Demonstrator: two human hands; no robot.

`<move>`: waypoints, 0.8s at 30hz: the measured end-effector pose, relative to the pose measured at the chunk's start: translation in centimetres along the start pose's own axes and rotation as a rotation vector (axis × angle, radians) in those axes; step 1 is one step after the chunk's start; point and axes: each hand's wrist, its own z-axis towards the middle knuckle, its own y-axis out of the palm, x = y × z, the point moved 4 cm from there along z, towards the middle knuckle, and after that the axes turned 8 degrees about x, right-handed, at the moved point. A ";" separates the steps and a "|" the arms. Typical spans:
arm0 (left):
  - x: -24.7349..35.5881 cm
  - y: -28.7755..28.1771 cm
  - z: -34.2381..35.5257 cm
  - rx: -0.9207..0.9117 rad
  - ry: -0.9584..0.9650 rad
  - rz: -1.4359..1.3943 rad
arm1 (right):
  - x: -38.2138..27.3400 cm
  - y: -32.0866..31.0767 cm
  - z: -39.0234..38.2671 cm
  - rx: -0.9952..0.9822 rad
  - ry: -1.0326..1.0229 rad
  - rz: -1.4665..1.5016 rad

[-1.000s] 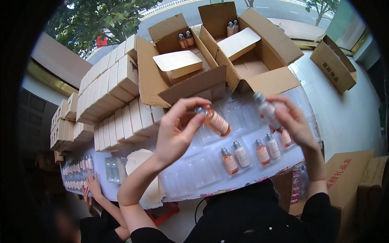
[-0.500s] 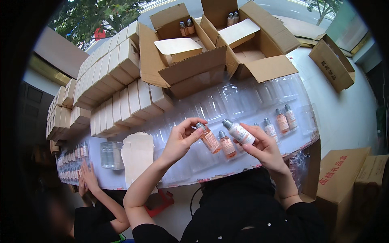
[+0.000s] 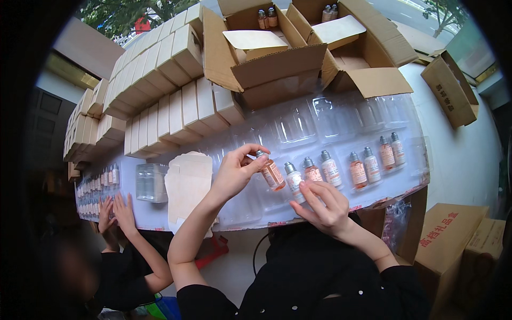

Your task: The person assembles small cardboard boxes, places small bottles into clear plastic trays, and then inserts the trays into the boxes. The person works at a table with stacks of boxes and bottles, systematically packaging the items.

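Observation:
My left hand (image 3: 239, 169) is closed round the upper part of a small bottle (image 3: 273, 177) of orange liquid with a grey cap, held tilted above the clear plastic trays. Just right of it, my right hand (image 3: 326, 207) has thumb and fingertips at the lower part of a white bottle (image 3: 293, 180), also grey-capped. That bottle leans over a tray, and whether its base touches the tray is hidden by the fingers. Beside it lie another orange bottle (image 3: 311, 169) and a white bottle (image 3: 330, 169). Farther right, orange bottles (image 3: 358, 172) and white bottles (image 3: 372, 166) lie in pairs.
Clear trays (image 3: 295, 127) line the table. Behind them stand two open cartons (image 3: 277, 66) and stacked cream boxes (image 3: 184, 109). Left are a flattened cream box (image 3: 186, 184), a stack of clear trays (image 3: 151, 183), and a co-worker's hands (image 3: 124, 213) beside rows of bottles (image 3: 101, 184).
My right hand has brought its white bottle down and left, next to the orange bottle in my left hand. My left hand keeps its hold. The whole view has shifted a little.

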 end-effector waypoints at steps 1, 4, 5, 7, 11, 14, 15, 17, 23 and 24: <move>0.5 0.0 -0.5 0.033 0.011 0.094 | -0.1 0.2 -0.1 -0.007 -0.001 -0.010; 1.6 0.4 -1.6 0.088 0.048 0.274 | -0.3 1.0 -0.2 -0.036 0.017 -0.081; 1.8 0.5 -1.9 0.081 0.048 0.300 | -0.4 1.2 -0.1 -0.037 0.021 -0.093; 1.6 0.7 -2.1 0.089 0.068 0.335 | -0.4 1.7 0.0 -0.037 0.029 -0.117; 1.5 0.4 -2.0 0.091 0.065 0.439 | -0.4 2.4 -0.4 -0.070 0.045 -0.149; 1.2 0.3 -2.0 0.116 0.084 0.492 | -0.4 2.7 -0.6 -0.098 0.100 -0.138; 1.2 0.3 -1.9 0.120 0.092 0.502 | -0.4 2.8 -0.5 -0.111 0.114 -0.133; 1.0 0.2 -1.7 0.124 0.103 0.530 | -0.5 3.1 -0.4 -0.128 0.126 -0.150; 0.7 0.2 -1.2 0.110 0.119 0.585 | -0.4 3.6 -1.1 -0.157 0.132 -0.190; 0.7 0.1 -1.1 0.105 0.118 0.586 | -0.4 3.6 -0.9 -0.151 0.135 -0.188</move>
